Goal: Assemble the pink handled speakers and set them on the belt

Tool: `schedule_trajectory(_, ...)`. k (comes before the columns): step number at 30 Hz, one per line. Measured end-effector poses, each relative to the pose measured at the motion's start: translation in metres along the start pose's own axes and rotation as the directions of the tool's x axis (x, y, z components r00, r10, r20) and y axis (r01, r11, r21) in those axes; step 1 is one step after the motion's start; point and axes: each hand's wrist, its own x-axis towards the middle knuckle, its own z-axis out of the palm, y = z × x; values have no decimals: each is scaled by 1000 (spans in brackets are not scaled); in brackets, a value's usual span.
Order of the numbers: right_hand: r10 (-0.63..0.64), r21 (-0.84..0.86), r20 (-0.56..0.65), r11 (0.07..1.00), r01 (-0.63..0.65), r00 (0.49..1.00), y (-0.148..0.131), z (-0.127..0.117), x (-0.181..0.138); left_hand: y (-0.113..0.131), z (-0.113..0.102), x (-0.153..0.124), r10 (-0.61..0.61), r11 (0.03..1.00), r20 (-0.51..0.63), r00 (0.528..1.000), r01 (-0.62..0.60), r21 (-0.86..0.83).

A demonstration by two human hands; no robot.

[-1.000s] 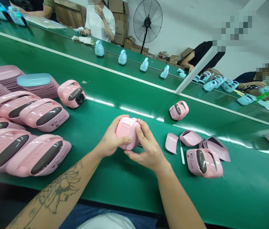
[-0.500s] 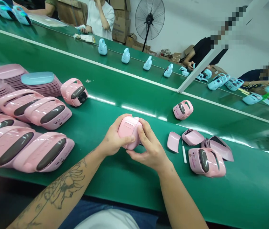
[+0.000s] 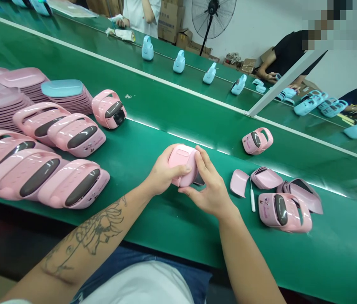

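Note:
Both hands hold a pink rounded plastic housing (image 3: 183, 157) just above the green bench, its plain side with a raised oblong facing up. My left hand (image 3: 162, 171) wraps its left side, thumb lying across the top. On the opposite side my right hand (image 3: 213, 183) presses with its fingers fairly straight and its thumb low near the bottom edge. A dark part (image 3: 199, 179) of the housing shows beneath, between the hands. To the right lie a curved pink panel (image 3: 239, 183) and a thin tool with a white handle (image 3: 252, 200).
Several pink handled housings with dark windows (image 3: 74, 183) stand at left, before stacked pink panels (image 3: 3, 103) and a blue panel (image 3: 62, 88). At right are another pink housing (image 3: 265, 211) and nested panels (image 3: 266, 177). Beyond a white rail (image 3: 166, 86), blue housings (image 3: 179, 62) stand near co-workers.
The camera view has shifted, so the bench things sit farther right and slightly higher. My right fingers have straightened along the housing's side, and more of its dark part shows.

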Motion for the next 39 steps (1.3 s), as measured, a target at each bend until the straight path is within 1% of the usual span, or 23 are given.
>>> schedule_trajectory(4, -4, 6, -10, 1000, 4, 1000, -1, 0, 0, -5, 3, -1, 7, 1000, -22, 1000, -7, -19)
schedule_trajectory(9, 0, 29, -3, 1000, 0, 1000, 0, -1, 0, -6, 4, -2, 40, 999, -42, 998, -39, 22)
schedule_trajectory(13, -14, 44, 16, 999, 13, 1000, 2, -2, 1, 0, 3, -3, 36, 987, -14, 999, -34, 157)
schedule_trajectory(16, -59, 51, 5, 997, 58, 998, -1, -4, 2, 6, 4, -5, 41, 963, -15, 999, -35, 267)
schedule_trajectory(21, -110, 62, -20, 992, 111, 994, -6, -6, 5, 10, 5, -9, 156, 921, -2, 988, -145, 362)
schedule_trajectory(23, -113, 62, -23, 991, 114, 993, -6, -6, 5, 7, 4, -10, 197, 910, 10, 980, -186, 372)
schedule_trajectory(26, -120, 73, -19, 990, 121, 993, -2, -5, 5, 3, 0, -6, 223, 913, 5, 975, -210, 349)
schedule_trajectory(27, -106, 82, -27, 991, 108, 994, -1, -4, 5, 2, -1, -4, 237, 923, -14, 971, -221, 315)
schedule_trajectory(28, -58, 100, -54, 993, 63, 997, -1, -2, 5, 1, -2, -2, 257, 937, -44, 965, -238, 255)
schedule_trajectory(29, 42, 135, -110, 990, -27, 993, -3, 0, 5, 2, -2, 0, 278, 950, -83, 957, -261, 172)
schedule_trajectory(30, 198, 203, -182, 966, -160, 963, -6, 2, 6, 3, -2, 2, 296, 955, -124, 947, -289, 73)
schedule_trajectory(31, 389, 314, -233, 897, -310, 891, -12, 4, 7, 6, -1, 3, 309, 948, -159, 938, -317, -28)
schedule_trajectory(32, 573, 460, -216, 774, -435, 791, -20, 7, 9, 9, 0, 1, 317, 933, -180, 931, -340, -116)
schedule_trajectory(33, 704, 610, -115, 607, -509, 701, -30, 9, 12, 13, 2, -2, 321, 919, -179, 930, -352, -179)
schedule_trajectory(34, 757, 730, 36, 425, -535, 652, -40, 12, 14, 17, 4, -7, 321, 911, -161, 933, -350, -216)
schedule_trajectory(35, 739, 810, 188, 255, -527, 647, -51, 14, 16, 20, 5, -13, 319, 911, -131, 939, -342, -231)
schedule_trajectory(36, 687, 859, 296, 113, -500, 664, -61, 17, 17, 23, 6, -22, 314, 918, -99, 944, -329, -223)
schedule_trajectory(37, 653, 892, 339, 7, -453, 677, -70, 19, 17, 25, 5, -32, 306, 929, -74, 949, -314, -195)
schedule_trajectory(38, 663, 918, 327, -55, -392, 674, -77, 22, 15, 26, 3, -43, 293, 943, -58, 954, -298, -151)
schedule_trajectory(39, 706, 940, 283, -70, -334, 649, -82, 26, 11, 27, 1, -55, 271, 957, -46, 962, -274, -96)
